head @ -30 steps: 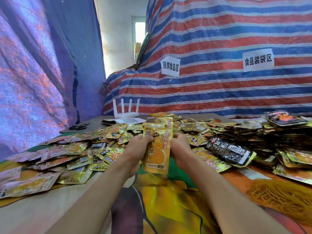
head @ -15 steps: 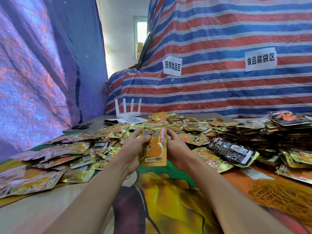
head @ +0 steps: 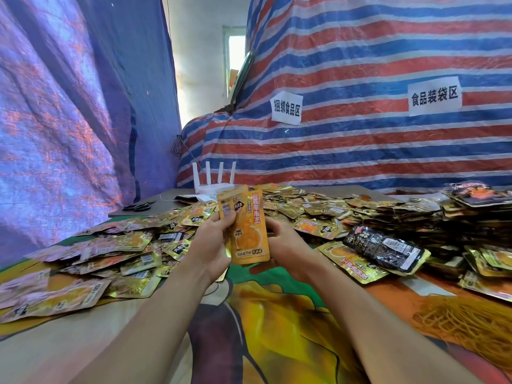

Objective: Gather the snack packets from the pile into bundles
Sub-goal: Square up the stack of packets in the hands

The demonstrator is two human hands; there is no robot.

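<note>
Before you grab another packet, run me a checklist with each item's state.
1. Left grip pinches the held packets: ok.
2. Right grip steadies their right edge: ok.
3. Held packets squared up: not ok, the rear one juts up and left.
4. Loose pile within easy reach: ok, likely.
5. Yellow bands lying at right for tying: ok.
6. Number of packets held: cannot tell.
</note>
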